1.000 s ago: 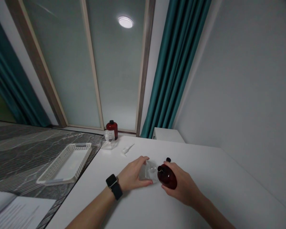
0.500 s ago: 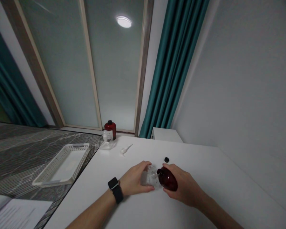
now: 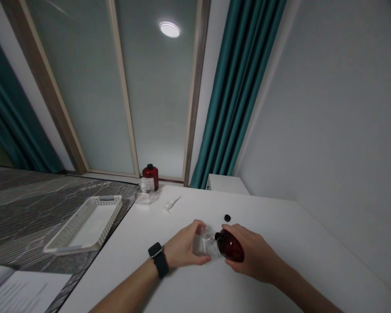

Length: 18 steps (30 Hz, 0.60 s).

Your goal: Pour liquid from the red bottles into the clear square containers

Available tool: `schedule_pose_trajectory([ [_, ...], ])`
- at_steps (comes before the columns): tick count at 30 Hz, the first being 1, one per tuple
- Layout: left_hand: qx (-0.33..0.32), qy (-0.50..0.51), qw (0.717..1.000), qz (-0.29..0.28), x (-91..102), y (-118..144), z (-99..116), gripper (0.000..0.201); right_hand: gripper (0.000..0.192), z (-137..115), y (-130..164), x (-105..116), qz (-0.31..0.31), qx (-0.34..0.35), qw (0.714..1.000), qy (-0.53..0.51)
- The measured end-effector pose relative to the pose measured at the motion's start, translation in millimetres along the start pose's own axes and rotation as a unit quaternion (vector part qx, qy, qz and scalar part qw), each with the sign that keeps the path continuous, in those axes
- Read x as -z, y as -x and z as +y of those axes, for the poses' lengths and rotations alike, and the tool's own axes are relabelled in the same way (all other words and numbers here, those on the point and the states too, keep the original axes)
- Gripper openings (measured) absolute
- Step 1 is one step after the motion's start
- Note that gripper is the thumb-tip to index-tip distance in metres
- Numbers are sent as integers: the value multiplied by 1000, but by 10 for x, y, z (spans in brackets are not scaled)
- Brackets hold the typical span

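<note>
My left hand (image 3: 189, 245), with a black watch on its wrist, is wrapped around a clear bottle (image 3: 206, 244) at the front middle of the white table. A dark red bottle (image 3: 230, 246) is tilted in my right hand (image 3: 252, 252), its uncapped mouth pointing left at the neck of the clear bottle. Whether liquid runs between them I cannot tell. Behind my right hand lies a small black cap (image 3: 227, 218). A white pump head (image 3: 172, 204) rests on its side farther back.
At the table's back left stand another dark red bottle (image 3: 151, 177) with a black cap and a clear tray (image 3: 145, 198) holding a whitish item. A white basket (image 3: 97, 199) and an open book (image 3: 26, 287) are left of the table (image 3: 195, 289). A wall rises on the right.
Both hands stay almost in place. The dark red bottle and my right hand have shifted very slightly to the right.
</note>
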<state>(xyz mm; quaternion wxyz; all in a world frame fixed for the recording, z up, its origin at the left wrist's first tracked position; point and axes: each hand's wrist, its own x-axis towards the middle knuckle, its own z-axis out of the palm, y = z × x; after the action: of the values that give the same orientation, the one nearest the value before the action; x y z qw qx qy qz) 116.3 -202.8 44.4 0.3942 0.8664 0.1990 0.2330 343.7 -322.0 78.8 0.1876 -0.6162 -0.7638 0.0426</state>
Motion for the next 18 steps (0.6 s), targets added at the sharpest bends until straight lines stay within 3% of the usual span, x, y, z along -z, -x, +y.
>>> schedule_pose_trajectory([
  [7, 9, -18, 1000, -5, 2, -10, 3, 65, 69, 21, 2, -31, 25, 13, 1000, 6],
  [18, 7, -17, 1000, -12, 9, -6, 14, 64, 67, -12, -35, 84, -19, 12, 999, 28],
])
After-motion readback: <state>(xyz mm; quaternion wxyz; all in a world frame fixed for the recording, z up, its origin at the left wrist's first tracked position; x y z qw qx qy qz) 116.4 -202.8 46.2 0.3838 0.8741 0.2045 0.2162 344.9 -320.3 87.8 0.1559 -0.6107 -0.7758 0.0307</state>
